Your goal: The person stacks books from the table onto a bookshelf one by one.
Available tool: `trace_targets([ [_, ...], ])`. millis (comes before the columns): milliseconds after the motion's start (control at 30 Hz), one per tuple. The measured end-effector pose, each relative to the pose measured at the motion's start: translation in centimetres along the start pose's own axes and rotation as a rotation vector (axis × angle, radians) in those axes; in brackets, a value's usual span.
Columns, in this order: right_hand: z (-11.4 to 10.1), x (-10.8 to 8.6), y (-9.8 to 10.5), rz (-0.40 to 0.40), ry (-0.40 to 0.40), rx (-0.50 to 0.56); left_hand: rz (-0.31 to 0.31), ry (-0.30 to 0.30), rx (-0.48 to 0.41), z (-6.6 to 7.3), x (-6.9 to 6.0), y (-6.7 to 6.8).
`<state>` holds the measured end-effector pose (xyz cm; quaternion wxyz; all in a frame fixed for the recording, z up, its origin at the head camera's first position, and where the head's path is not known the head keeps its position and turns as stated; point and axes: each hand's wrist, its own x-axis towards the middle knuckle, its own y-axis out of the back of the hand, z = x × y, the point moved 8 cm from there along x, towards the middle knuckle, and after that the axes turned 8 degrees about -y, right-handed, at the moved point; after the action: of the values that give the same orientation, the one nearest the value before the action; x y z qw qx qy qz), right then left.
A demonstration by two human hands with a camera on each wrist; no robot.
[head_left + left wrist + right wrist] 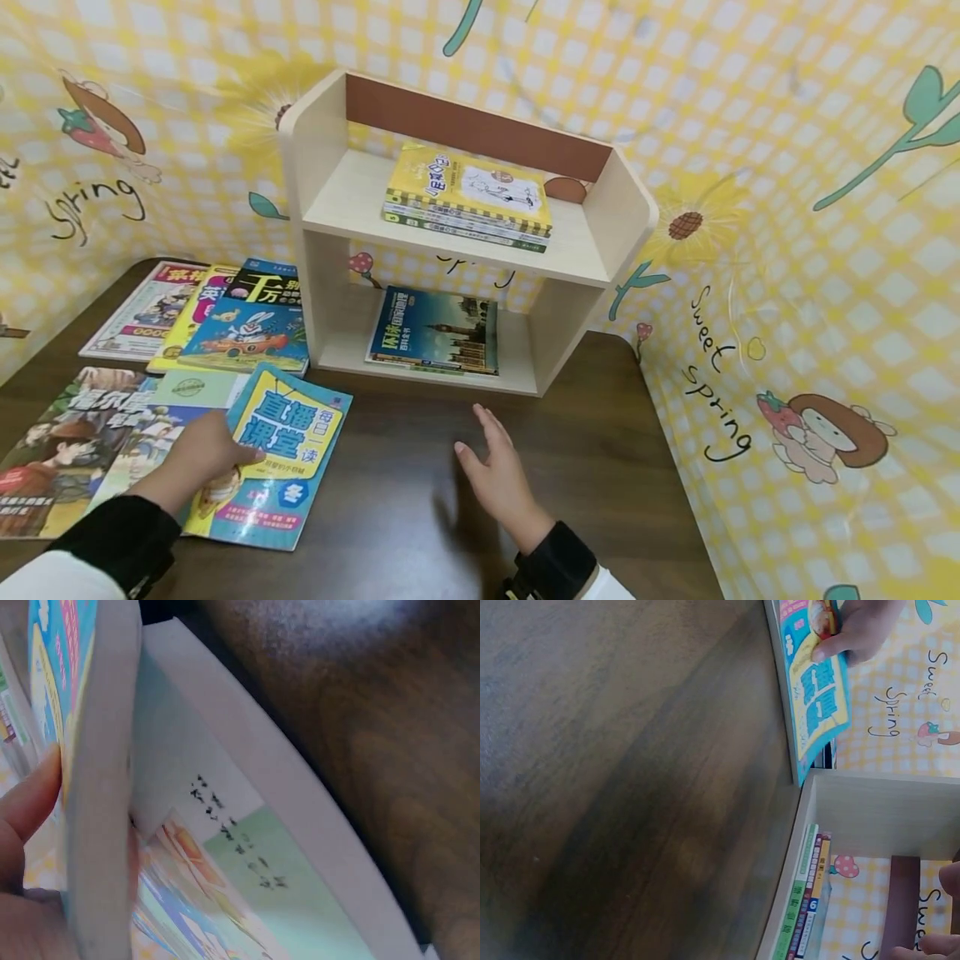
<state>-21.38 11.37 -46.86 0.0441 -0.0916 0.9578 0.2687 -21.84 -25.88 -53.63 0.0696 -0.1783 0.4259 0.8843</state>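
My left hand (204, 454) pinches the left edge of a blue and yellow book (288, 454), thumb on its cover and fingers underneath. In the left wrist view the thumb (34, 799) presses the cover and the thick page edge (105, 787) shows, tilted up from a pale green book (300, 892) below. My right hand (498, 479) hovers above the table before the shelf, fingers extended and holding nothing. Only a few right fingertips (934, 946) appear at the edge of the right wrist view.
A two-tier wooden shelf (566, 342) stands at the back. Yellow books (465, 187) are stacked on its upper tier, and a blue-covered stack (435, 329) lies below. More books lie left: a comic-style cover (67, 450), a rabbit cover (247, 333) and others. Checked cloth surrounds the dark table (390, 500).
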Motion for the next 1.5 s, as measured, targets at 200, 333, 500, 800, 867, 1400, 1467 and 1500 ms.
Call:
trace_targets([
  [200,0.6,0.0,-0.3,0.012,-0.012,0.001,-0.031,-0.064,-0.101,0.9,-0.1,0.1],
  [333,0.6,0.0,-0.8,-0.002,-0.025,-0.004,-0.062,-0.145,-0.123,2.8,-0.8,-0.1],
  [500,0.7,0.0,-1.7,-0.030,-0.053,0.007,-0.044,-0.280,-0.152,6.0,-2.3,-0.4],
  [800,0.2,-0.2,-3.9,-0.222,-0.101,0.245,-0.035,-0.389,-0.433,11.6,-3.6,-1.3],
  [867,-0.1,-0.5,-4.4,-0.278,-0.105,0.303,-0.036,-0.385,-0.493,12.4,-3.6,-1.5],
  [1400,-2.3,0.2,-3.9,-0.240,-0.053,0.556,0.103,-0.370,-0.814,15.0,-3.0,-2.1],
  [1467,-2.3,0.7,-3.5,-0.212,-0.069,0.546,0.116,-0.356,-0.849,15.2,-2.6,-2.4],
  [1500,-2.3,1.0,-3.3,-0.201,-0.087,0.542,0.124,-0.352,-0.863,15.3,-2.5,-2.5],
])
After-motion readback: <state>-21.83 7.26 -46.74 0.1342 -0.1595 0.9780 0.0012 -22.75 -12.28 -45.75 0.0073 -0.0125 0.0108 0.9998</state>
